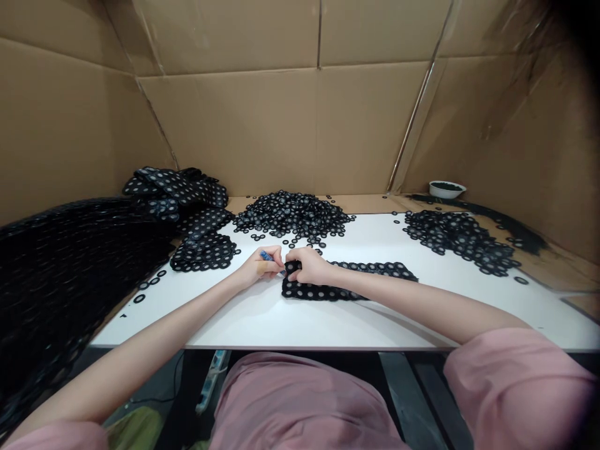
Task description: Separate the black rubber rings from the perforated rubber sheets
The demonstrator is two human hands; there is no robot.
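My left hand (259,267) is closed round a slim tool with a blue handle (265,255); its tip meets the end of a black piece, and its exact kind is hidden. That piece is a strip of joined black rings (328,294), lying flat on the white tabletop and stretching to the right under my right forearm. My right hand (310,265) grips the strip's left end, with fingers bent over a raised bit of it. Both hands are close together at the middle of the table.
Loose black rings (290,215) are heaped behind my hands, with another ring pile (462,240) at the right. Folded ring-patterned fabric (178,190) and a large black stringy mass (75,269) fill the left. A white bowl (447,192) stands back right, before cardboard walls (281,131).
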